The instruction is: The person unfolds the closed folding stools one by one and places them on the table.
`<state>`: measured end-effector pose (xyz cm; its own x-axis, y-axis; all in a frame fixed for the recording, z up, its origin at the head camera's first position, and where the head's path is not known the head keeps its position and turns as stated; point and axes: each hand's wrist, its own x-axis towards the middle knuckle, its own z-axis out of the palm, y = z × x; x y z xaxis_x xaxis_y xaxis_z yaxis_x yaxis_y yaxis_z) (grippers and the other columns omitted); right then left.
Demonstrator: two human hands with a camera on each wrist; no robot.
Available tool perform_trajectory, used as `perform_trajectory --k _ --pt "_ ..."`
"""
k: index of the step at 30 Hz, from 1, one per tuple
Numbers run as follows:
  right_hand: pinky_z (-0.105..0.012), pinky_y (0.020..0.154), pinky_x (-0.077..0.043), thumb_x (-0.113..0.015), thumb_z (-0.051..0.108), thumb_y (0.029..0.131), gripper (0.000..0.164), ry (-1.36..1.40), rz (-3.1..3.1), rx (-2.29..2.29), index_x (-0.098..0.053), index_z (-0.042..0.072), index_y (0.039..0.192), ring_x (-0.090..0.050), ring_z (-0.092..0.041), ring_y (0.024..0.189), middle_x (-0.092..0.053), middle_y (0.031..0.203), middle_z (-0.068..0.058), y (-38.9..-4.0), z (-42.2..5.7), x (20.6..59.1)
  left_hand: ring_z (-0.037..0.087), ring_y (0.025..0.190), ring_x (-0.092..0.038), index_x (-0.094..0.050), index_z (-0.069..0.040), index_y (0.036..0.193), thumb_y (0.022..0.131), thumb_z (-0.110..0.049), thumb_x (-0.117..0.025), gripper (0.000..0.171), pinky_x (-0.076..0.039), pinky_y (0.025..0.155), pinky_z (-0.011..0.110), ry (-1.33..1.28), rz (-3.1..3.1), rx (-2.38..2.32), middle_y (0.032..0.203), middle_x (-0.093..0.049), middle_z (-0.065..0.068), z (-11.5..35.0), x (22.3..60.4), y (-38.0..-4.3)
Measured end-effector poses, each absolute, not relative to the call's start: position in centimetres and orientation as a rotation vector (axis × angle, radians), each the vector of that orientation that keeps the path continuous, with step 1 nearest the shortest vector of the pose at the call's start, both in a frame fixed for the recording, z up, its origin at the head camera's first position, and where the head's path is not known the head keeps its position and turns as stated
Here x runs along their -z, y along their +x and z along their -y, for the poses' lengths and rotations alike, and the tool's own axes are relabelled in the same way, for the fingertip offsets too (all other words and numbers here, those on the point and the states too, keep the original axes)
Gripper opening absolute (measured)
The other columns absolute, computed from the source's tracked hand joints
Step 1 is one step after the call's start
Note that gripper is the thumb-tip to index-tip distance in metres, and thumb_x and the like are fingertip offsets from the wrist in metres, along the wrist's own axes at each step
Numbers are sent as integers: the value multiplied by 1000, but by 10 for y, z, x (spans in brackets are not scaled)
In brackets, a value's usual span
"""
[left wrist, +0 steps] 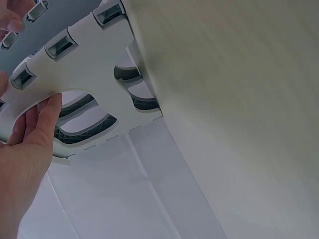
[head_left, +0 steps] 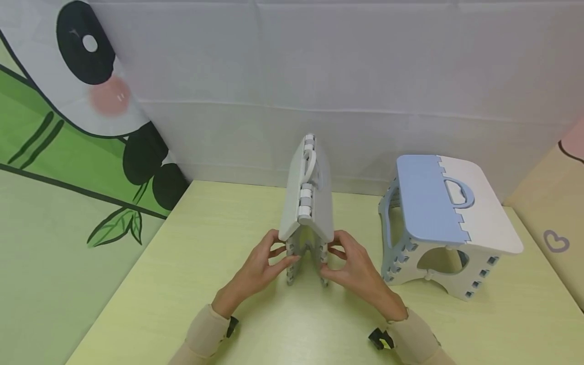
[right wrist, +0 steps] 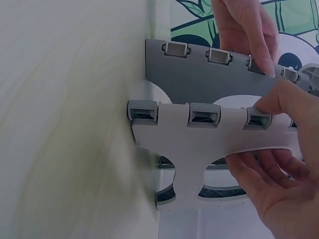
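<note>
A partly folded white and grey folding stool (head_left: 292,203) stands on the table with its top bent into a steep peak and a carry handle (head_left: 311,166) along the ridge. My left hand (head_left: 260,268) grips its left leg panel, thumb at the near hinged edge. On the other side, my right hand (head_left: 360,268) pinches the right leg panel the same way. In the right wrist view, the right fingers (right wrist: 244,174) reach under the cut-out of the white leg panel (right wrist: 184,129), thumb on the hinge edge. The left wrist view shows fingers (left wrist: 47,117) curled at a panel's cut-out.
An unfolded blue and white folding stool (head_left: 420,203) stands upright at the right of the table (head_left: 219,218). A white sheet (head_left: 356,61) hangs behind the table. Cartoon-printed cloth (head_left: 45,213) lines the left side, and a beige printed cloth (head_left: 547,203) the right.
</note>
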<state>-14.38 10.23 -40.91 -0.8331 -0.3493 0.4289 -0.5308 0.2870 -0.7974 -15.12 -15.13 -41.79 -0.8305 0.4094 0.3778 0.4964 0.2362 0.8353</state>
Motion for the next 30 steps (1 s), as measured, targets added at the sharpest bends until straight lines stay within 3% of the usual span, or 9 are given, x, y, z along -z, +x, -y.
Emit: perform_trajectory --k 11,23,30 --pt "-34 95 -56 -75 -16 75 57 859 2349 -1565 -55 2 125 -63 -27 109 -60 121 -9 -145 -108 411 31 123 -59 -47 -2 133 95 -6 -74 47 -54 101 42 -883 2399 1650 133 -56 12 155 419 -152" --pt "-31 96 -55 -76 -12 77 57 848 2376 -1571 -54 1 127 -63 -26 110 -60 123 -9 -147 -112 410 34 123 -60 -47 0 133 95 -4 -73 46 -54 100 45 -878 2402 1637 132 -57 15 160 419 -152" --pt "-35 96 -56 -75 -13 77 56 844 2382 -1586 -54 1 128 -63 -25 109 -59 124 -9 -148 -114 410 35 122 -61 -47 1 132 96 -4 -72 44 -54 100 43 -877 2406 1621 131 -57 16 163 419 -153"
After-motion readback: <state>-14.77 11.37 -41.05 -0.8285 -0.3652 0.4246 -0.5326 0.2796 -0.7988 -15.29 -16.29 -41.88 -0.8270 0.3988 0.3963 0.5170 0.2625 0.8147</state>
